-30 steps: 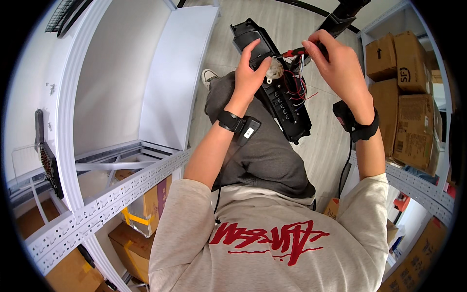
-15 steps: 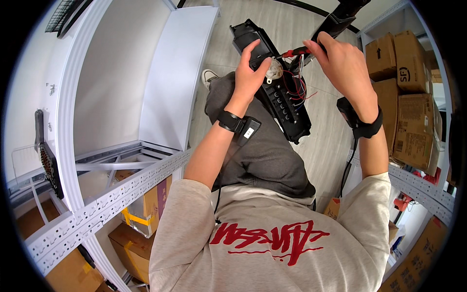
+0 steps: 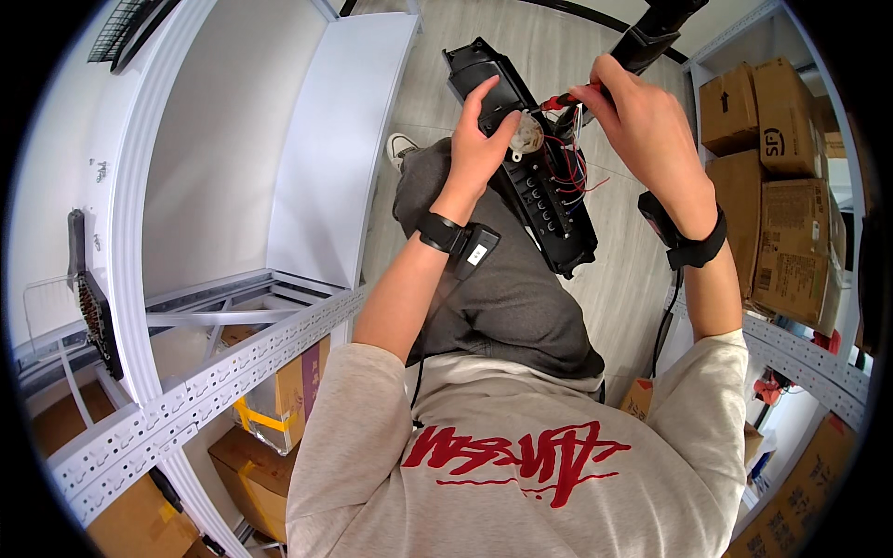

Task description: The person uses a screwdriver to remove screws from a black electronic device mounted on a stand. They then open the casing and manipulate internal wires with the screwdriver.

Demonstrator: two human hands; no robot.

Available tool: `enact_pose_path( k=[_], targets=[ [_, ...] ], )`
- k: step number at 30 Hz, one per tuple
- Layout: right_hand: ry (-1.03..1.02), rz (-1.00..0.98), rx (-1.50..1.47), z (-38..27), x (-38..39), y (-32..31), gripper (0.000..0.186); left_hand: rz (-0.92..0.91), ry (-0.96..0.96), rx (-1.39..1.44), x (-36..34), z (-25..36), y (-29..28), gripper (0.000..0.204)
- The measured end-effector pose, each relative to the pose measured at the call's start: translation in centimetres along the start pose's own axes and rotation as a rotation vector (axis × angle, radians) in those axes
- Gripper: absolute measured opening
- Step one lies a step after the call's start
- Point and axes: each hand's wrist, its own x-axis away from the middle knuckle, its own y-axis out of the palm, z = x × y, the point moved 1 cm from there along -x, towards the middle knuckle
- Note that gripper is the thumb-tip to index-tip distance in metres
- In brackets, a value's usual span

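A long black plastic housing [image 3: 569,232] lies slanted over my raised leg, with a row of round fittings along it. My left hand [image 3: 479,139] grips its upper part, thumb and index finger spread along it. The thumb tip rests by a round, whitish, semi-clear disc-shaped part [image 3: 527,136] with a small tab. In my right hand [image 3: 642,116] is a red and black screwdriver [image 3: 556,101], pinched between thumb and fingers. Its tip points left, to the upper edge of the disc; whether it touches a screw is too small to tell. Thin red and white wires [image 3: 575,166] hang loose beside the disc.
A black upright post [image 3: 642,46] stands just beyond my right hand. White metal shelving [image 3: 214,372] runs along the left, holding cardboard boxes low down. More cardboard boxes [image 3: 791,242] are stacked on the right shelf. Black devices with cables are strapped to both wrists.
My right hand has shifted slightly left and its fingers have turned a little about the screwdriver. The left hand and housing have barely moved.
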Motion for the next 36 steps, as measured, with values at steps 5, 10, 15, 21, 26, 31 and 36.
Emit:
enact_pose_path(
  k=[5,10,15,21,26,31,36],
  targets=[
    [-0.28,0.125,-0.146,0.2,-0.3,-0.6,0.018,-0.002,-0.016,0.038,0.1,0.3,0.1,0.052],
    [-0.052,0.039,0.025,0.1,-0.2,-0.4,0.019,-0.01,0.013,0.008,-0.1,-0.1,0.0,0.052],
    [-0.06,0.016,0.162,-0.1,-0.4,0.0,0.019,-0.036,0.028,-0.042,-0.2,-0.2,0.0,0.053],
    [-0.34,0.106,-0.07,0.7,-1.1,-0.7,0.018,-0.028,0.006,0.014,0.0,0.1,-0.1,0.053],
    [0.04,-0.038,0.246,0.3,-0.6,-0.1,0.017,-0.037,0.021,-0.021,0.0,0.1,0.0,0.055],
    [-0.212,0.028,0.182,0.6,-0.8,-0.6,0.02,-0.05,0.038,-0.04,-0.1,0.1,0.0,0.056],
    [-0.29,0.07,-0.165,-0.8,-1.2,-1.9,0.013,-0.036,0.017,-0.005,0.1,0.2,-0.3,0.057]
  ],
)
